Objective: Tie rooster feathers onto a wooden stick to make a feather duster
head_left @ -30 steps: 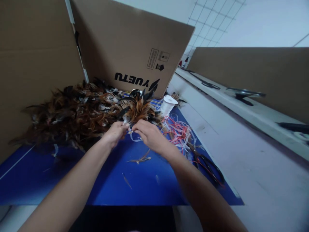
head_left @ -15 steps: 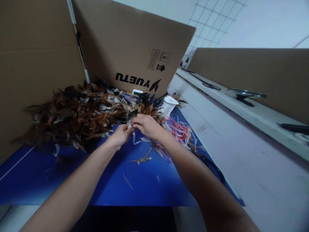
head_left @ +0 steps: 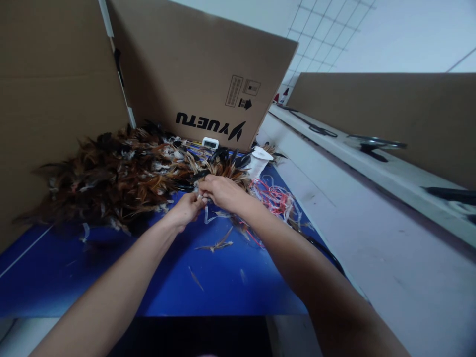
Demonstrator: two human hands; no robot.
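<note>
My left hand point(head_left: 188, 208) is closed in a pinch at the pale, fluffy base of a dark feather point(head_left: 200, 175). Close against it, my right hand point(head_left: 222, 192) is closed too, its thumb and forefinger pinching the feather just above. The fingertips of both hands nearly touch and hide most of the quill. Behind the right hand lies a bunch of tan and black feathers point(head_left: 234, 169). A large heap of brown and black feathers point(head_left: 122, 173) spreads to the left of my hands. A clear plastic strip point(head_left: 208, 216) curls on the table below them.
The blue table point(head_left: 178, 277) carries a few loose feathers point(head_left: 217, 244). Right of my hands lie tangled pink and white strings point(head_left: 275, 198) and a white spool point(head_left: 259, 161). Cardboard panels point(head_left: 193, 64) stand behind, with a small white digital device point(head_left: 210, 143) before them. Scissors point(head_left: 323, 131) rest on the right ledge.
My right hand has shifted slightly left and its fingers have moved up along the feather. My left fingertips have come a little lower and closer together. The view has drifted slightly.
</note>
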